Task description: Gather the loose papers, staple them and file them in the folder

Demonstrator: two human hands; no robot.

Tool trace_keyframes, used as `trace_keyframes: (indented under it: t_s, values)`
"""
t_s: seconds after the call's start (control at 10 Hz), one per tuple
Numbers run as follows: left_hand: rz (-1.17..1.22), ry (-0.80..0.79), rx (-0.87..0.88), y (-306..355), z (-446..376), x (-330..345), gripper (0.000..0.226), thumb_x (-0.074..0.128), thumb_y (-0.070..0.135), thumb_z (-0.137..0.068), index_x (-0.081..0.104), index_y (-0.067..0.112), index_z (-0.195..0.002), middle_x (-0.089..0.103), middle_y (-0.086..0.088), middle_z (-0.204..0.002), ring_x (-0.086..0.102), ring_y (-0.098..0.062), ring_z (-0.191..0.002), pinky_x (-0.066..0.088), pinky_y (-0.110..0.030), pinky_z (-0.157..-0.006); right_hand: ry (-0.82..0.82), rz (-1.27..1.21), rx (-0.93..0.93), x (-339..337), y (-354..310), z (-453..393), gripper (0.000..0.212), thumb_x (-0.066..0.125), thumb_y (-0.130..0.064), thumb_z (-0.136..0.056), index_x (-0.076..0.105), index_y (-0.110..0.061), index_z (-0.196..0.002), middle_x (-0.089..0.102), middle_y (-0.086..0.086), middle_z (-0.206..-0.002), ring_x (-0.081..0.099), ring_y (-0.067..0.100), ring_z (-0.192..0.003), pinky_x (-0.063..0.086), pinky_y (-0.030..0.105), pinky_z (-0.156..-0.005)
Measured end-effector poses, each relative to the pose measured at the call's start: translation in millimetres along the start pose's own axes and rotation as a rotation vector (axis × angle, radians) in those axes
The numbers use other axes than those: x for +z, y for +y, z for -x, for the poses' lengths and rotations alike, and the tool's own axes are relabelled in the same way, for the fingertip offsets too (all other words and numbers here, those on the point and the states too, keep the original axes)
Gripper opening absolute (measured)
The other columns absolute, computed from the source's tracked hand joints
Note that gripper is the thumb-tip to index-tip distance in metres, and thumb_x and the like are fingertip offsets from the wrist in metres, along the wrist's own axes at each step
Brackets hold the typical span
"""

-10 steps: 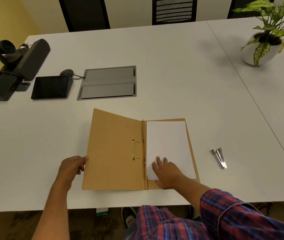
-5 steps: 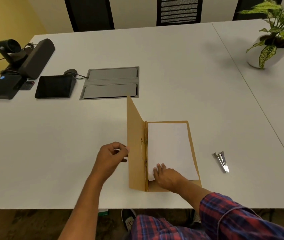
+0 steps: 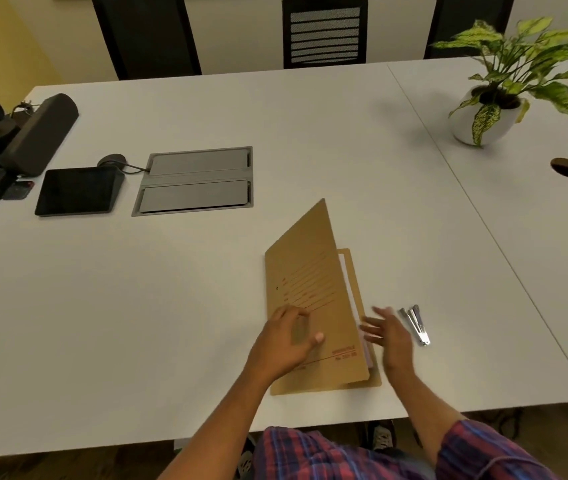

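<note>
At the near edge of the wide white table (image 3: 206, 306), close in front of the person, the tan card folder with red printed lines (image 3: 310, 282) lies with its front cover partly swung over, tilted and not yet flat. The back cover rests on the table, and a thin strip of the white stapled papers (image 3: 344, 268) shows along its 3 o'clock edge, tucked inside.

The left hand (image 3: 287, 344) lies flat on the outside of the cover near its 6 o'clock end, fingers (image 3: 293, 315) spread and pressing down, not gripping. The right hand (image 3: 389, 336) hovers just off the folder's 3 o'clock edge, open, fingers loosely splayed, holding nothing; motion blur hides whether it touches the card. Just beyond it, at 3 o'clock, the small silver stapler (image 3: 415, 323) lies on the table, apart from the folder.

The folder looks like light, thin card: stiff enough to hold a plane, yet easily creased and springy at the spine, so the cover will likely lift again unless pressed along the fold. The sheets inside are light and slippery and may slide toward the open edge. A flat palm over the cover's middle, or a pinch at the free 3 o'clock edge, seems the safest hold; the filing looks nearly finished.
</note>
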State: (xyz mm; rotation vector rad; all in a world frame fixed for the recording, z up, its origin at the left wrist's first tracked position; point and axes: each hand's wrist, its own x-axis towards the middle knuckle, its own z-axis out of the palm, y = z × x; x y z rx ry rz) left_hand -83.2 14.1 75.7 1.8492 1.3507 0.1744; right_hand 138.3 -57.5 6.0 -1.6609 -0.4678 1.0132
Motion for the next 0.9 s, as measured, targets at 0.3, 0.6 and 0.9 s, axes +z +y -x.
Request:
trace_keyframes:
  t_s: [0.3,0.6,0.9]
  values:
    - [-0.593,-0.114,-0.168,-71.9,-9.9,50.1,0.091,0.063,0.057,-0.079,0.019,0.024,-0.151,0.007,-0.008,-0.167,0.015,-0.034,-0.152,0.032,-0.049,-0.116,0.019,0.581,-0.352,-40.0,8.2,-4.6,0.048,0.045,-0.046,-0.103,0.041,-0.033,-0.149,0.038,-0.019,-0.151,0.028,-0.008,-0.141,0.026,0.028,-0.115]
    - [-0.565,-0.229,-0.121,-89.7,-7.6,60.1,0.11,0.056,0.06,-0.084,-0.012,0.013,-0.157,-0.015,-0.002,-0.167,0.007,-0.02,-0.155,0.031,-0.043,-0.118,-0.491,1.341,-0.433,-34.8,67.8,-27.9,0.059,0.028,-0.017,-0.104,0.003,-0.004,-0.156,-0.001,0.011,-0.166,0.004,0.023,-0.154,0.006,0.029,-0.122]
    - [-0.62,0.345,0.091,-88.8,-25.3,11.1,0.116,0.057,0.068,-0.075,0.002,0.008,-0.157,0.002,-0.008,-0.166,0.015,-0.027,-0.153,0.018,-0.041,-0.12,-0.07,1.389,-0.748,-36.2,9.4,-53.2,0.073,0.036,-0.048,-0.099,0.013,-0.009,-0.156,0.009,0.007,-0.164,0.01,0.021,-0.152,-0.005,0.032,-0.121]
